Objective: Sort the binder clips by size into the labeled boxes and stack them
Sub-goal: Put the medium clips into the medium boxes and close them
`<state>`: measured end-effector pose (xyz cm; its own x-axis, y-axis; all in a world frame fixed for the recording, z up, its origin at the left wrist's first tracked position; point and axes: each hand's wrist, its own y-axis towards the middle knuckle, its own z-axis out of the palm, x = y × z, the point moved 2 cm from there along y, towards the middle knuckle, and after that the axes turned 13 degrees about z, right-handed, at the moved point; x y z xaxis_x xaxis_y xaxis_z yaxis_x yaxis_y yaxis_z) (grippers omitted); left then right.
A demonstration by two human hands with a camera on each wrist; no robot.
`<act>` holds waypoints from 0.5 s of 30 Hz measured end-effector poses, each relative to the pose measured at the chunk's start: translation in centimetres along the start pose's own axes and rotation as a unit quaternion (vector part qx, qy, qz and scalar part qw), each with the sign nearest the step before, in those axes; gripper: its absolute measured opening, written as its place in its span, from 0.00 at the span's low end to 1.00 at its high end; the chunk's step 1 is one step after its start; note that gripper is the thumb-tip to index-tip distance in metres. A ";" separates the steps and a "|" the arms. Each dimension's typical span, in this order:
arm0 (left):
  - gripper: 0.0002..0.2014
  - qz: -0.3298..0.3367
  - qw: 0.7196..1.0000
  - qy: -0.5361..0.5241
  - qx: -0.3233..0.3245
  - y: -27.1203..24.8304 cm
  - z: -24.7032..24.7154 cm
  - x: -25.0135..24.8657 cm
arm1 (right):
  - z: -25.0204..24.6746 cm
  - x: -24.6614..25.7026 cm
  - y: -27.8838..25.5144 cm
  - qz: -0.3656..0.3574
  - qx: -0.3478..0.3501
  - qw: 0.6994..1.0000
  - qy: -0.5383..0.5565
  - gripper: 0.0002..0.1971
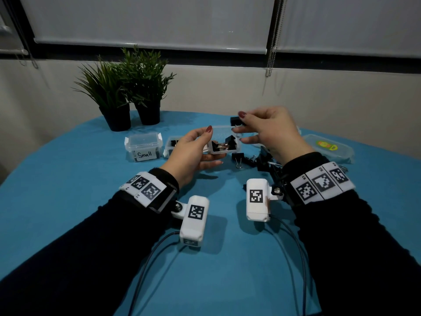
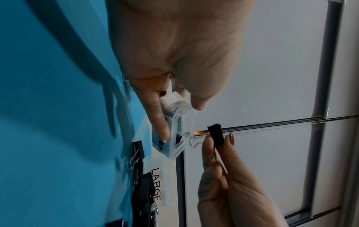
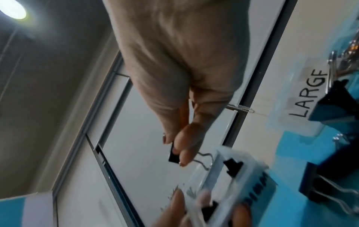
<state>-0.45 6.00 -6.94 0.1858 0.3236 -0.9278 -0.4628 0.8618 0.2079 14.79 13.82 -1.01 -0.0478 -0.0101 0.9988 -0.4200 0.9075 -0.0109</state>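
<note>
We see the left hand (image 1: 193, 151) gripping an open clear box (image 1: 224, 144), lifted off the tabletop (image 1: 68, 179). The right hand (image 1: 268, 131) pinches a black binder clip (image 1: 237, 121) just above the box's far rim, wire handles pointing toward the opening. We judge a short drop in. Loose clips (image 1: 257, 159) lie under the right hand.

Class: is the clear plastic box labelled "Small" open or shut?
Shut: the clear plastic box labelled "Small" has its lid seated flat on top, white side latches down.
</note>
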 end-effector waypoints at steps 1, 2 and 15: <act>0.17 -0.002 1.000 -0.003 0.003 -0.1 0.1 0.0 | 0.4 -0.1 -0.2 -0.026 0.019 0.999 -0.016 0.06; 0.15 -0.003 1.000 -0.006 0.008 -0.1 0.1 0.0 | 0.7 -0.4 -0.1 -0.052 0.025 0.997 -0.056 0.05; 0.14 -0.019 0.999 -0.027 0.031 -0.4 0.3 -0.3 | 1.8 -1.8 1.2 -0.091 -0.079 0.971 -0.205 0.07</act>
<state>-0.04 5.65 -6.62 0.2497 0.3101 -0.9173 -0.4007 0.8955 0.1937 12.73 14.18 -2.93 -0.3573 -0.3135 0.8798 -0.3120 0.9279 0.2039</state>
